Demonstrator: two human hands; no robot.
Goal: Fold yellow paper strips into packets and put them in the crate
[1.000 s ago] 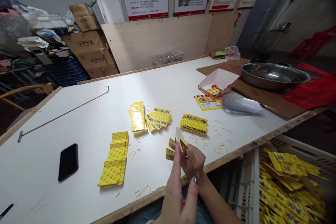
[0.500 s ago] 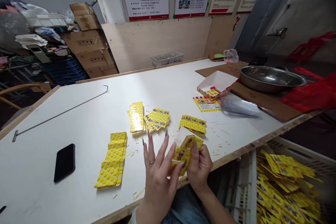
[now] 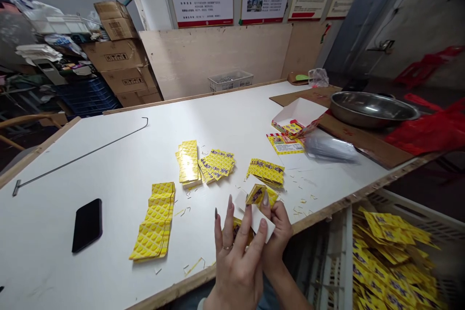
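Above the table's front edge, my right hand (image 3: 278,232) grips a yellow printed card (image 3: 257,194), the thumb pressed on its patterned face. A folded part of the card shows its white back. Across that white part lie the thumb and index finger of my left hand (image 3: 240,256), the card between them; its other fingers are stretched apart. My hands hide much of the card's lower part. Just beyond them lies a stack of yellow cards (image 3: 267,172). Further left are a fanned pile (image 3: 218,163), an upright-lying stack (image 3: 189,162) and a long folded yellow stack (image 3: 154,223).
A black phone (image 3: 87,225) and a thin metal rod (image 3: 83,157) lie on the left of the white table (image 3: 123,164). Paper scraps are scattered about. At right stand an open box (image 3: 301,114), clear plastic sleeves (image 3: 329,147), a metal basin (image 3: 374,109) and a crate of yellow packets (image 3: 388,271).
The card in my hands has been folded, so its white back now shows. My left hand has shifted right, closer against my right hand.
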